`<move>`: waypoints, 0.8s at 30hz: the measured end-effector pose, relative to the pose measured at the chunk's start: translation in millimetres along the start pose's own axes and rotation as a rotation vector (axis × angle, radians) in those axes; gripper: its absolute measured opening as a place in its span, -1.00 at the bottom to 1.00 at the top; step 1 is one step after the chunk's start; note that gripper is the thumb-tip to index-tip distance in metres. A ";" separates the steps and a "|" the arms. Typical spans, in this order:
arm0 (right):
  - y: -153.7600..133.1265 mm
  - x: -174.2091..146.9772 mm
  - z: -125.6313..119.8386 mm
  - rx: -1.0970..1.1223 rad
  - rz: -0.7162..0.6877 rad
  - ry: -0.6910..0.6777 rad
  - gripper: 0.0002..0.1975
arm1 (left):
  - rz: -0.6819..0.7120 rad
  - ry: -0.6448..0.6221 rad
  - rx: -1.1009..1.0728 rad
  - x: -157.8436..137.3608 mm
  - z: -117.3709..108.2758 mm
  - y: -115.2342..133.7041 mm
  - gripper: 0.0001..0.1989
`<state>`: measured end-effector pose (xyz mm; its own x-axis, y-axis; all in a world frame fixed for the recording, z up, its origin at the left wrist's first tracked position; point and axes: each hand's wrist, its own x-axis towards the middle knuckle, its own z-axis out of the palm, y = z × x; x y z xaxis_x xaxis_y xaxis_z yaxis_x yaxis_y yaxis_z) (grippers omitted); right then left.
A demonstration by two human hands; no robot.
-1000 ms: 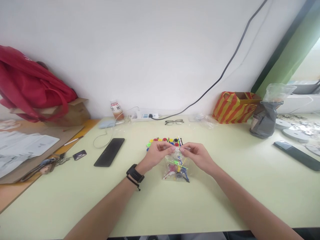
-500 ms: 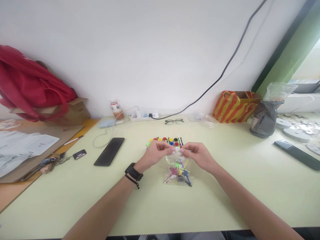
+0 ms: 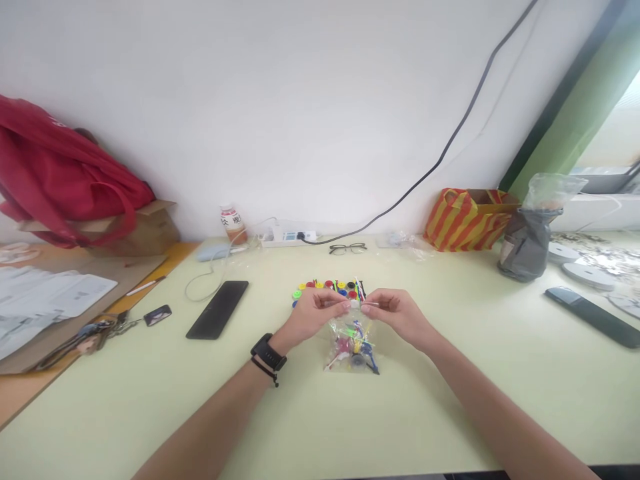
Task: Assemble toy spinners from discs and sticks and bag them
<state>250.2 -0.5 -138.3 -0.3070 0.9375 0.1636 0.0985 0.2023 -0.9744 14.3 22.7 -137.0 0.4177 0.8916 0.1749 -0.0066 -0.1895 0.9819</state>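
Between my hands is a small clear plastic bag (image 3: pixel 351 365) with several coloured plastic pieces inside, among them blue, yellow, pink, green and grey ones. My left hand (image 3: pixel 316 315) is closed in a pinch at the bag's upper left edge. At the upper right edge my right hand (image 3: pixel 397 316) pinches too, thumb against forefinger. A small white piece shows between the fingertips; whether it is part of the bag cannot be made out. Just behind my hands lie rows of small round pieces (image 3: pixel 329 285) in red, yellow, blue, green and black, partly hidden by my fingers.
A black phone (image 3: pixel 218 310) lies left of my hands, and glasses (image 3: pixel 347 249) lie behind. Along the wall stand a bottle (image 3: pixel 233 223), a power strip (image 3: pixel 289 238) and a striped bag (image 3: pixel 467 220). A dark long device (image 3: pixel 593 316) and white discs (image 3: pixel 589 275) are at the right.
The view has tilted up a little, so things sit slightly lower. Both hands keep their pinch at the bag's top, and the white piece between the fingertips now looks flatter.
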 end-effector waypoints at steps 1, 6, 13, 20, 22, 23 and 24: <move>0.1 0.3 -0.7 0.013 0.002 0.004 -0.63 | -0.001 0.001 0.000 0.2 -0.7 0.0 -0.73; -1.6 1.1 -1.4 0.057 -0.010 0.040 -0.65 | -0.001 0.039 -0.023 1.9 -6.0 1.1 -0.73; 3.2 2.4 6.2 0.114 0.032 0.036 -0.63 | -0.008 -0.011 -0.047 2.2 -8.1 4.2 -0.69; 2.4 2.1 4.6 0.124 0.022 0.062 -0.61 | 0.015 0.044 -0.020 4.2 -13.3 2.7 -0.68; 1.6 1.8 4.2 0.148 0.033 0.042 -0.59 | 0.015 0.065 -0.018 4.7 -13.3 3.2 -0.66; 1.7 1.8 4.2 0.151 0.037 0.041 -0.59 | 0.014 0.069 -0.019 4.9 -13.1 3.8 -0.66; 1.9 1.8 4.2 0.146 0.038 0.048 -0.60 | 0.012 0.068 -0.020 5.0 -12.9 4.4 -0.65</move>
<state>245.9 0.4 -140.5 -0.2601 0.9568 0.1302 -0.0307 0.1266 -0.9915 4.7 31.6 -130.8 0.3547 0.9153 0.1909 -0.0297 -0.1930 0.9807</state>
